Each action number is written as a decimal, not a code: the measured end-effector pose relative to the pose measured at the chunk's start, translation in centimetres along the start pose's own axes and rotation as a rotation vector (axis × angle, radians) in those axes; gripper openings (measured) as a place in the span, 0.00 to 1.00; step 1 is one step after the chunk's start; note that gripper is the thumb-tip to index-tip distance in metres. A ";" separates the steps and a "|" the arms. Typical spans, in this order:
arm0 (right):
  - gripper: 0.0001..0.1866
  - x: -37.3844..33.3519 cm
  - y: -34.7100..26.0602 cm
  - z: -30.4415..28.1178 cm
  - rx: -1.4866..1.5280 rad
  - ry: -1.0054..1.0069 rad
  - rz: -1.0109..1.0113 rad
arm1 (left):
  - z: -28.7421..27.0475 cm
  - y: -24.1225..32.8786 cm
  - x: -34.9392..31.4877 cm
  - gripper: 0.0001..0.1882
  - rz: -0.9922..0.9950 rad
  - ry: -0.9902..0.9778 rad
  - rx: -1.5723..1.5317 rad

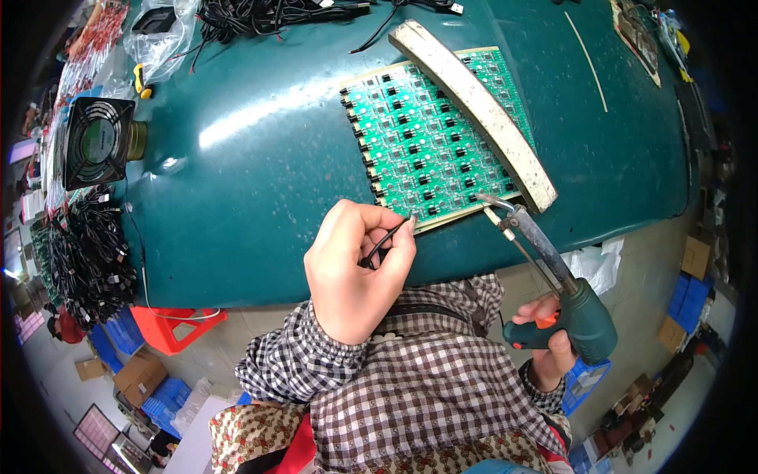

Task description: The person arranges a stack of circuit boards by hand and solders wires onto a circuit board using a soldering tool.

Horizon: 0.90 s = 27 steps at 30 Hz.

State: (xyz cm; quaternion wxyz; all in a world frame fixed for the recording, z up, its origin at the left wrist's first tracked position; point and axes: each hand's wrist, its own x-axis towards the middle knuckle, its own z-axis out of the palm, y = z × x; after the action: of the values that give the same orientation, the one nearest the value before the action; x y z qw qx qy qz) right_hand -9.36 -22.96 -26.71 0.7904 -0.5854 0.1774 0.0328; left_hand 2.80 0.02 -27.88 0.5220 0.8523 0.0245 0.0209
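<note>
My left hand [343,272] pinches a thin black cable [389,235] between thumb and forefinger. The cable's end is at the near edge of a green circuit board panel [410,134], which carries rows of small black parts. In my right hand [555,359] is a green soldering gun [594,325], its fingers wrapped round the grip by an orange trigger. The gun's metal tip reaches the panel's near right corner; whether it touches is unclear. Across the panel's right part lies a long, worn white bar [483,114], set diagonally.
On the green table [253,189], a square black fan [99,142] stands left, near a yellow-handled tool [140,81]. Black cables lie bundled at the far edge [264,24] and hang at the left [87,265]. A thin pale strip [587,62] lies far right. Below is a red stool [170,330].
</note>
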 end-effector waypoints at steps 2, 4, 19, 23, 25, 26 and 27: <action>0.27 -0.3 0.1 0.3 -0.009 0.041 -0.008 | 0.0 -0.1 0.0 0.07 -0.003 -0.008 0.005; 0.27 -0.5 0.2 0.4 -0.009 0.033 -0.011 | 0.2 -0.2 -0.1 0.07 -0.002 0.011 -0.021; 0.30 -1.6 0.1 1.5 -0.153 0.078 0.102 | 0.0 -0.5 -0.2 0.08 -0.099 -0.041 -0.085; 0.26 -1.4 0.2 1.3 -0.195 0.046 0.142 | 0.1 -0.8 -0.1 0.08 -0.074 -0.026 -0.056; 0.25 -1.4 0.3 1.6 -0.195 0.050 0.129 | 0.1 -0.8 -0.1 0.08 -0.065 -0.024 -0.051; 0.24 -1.4 0.4 1.7 -0.195 0.056 0.118 | 0.1 -0.8 -0.1 0.08 -0.064 -0.025 -0.054; 0.24 -1.4 0.4 1.6 -0.196 0.058 0.117 | 0.1 -0.8 -0.1 0.08 -0.070 -0.027 -0.074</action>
State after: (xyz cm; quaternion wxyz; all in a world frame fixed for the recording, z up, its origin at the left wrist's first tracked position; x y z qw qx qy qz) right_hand -10.41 -21.10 -26.24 0.7206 -0.6492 0.2301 0.0793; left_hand 2.73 0.27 -28.68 0.5540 0.8312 0.0463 -0.0079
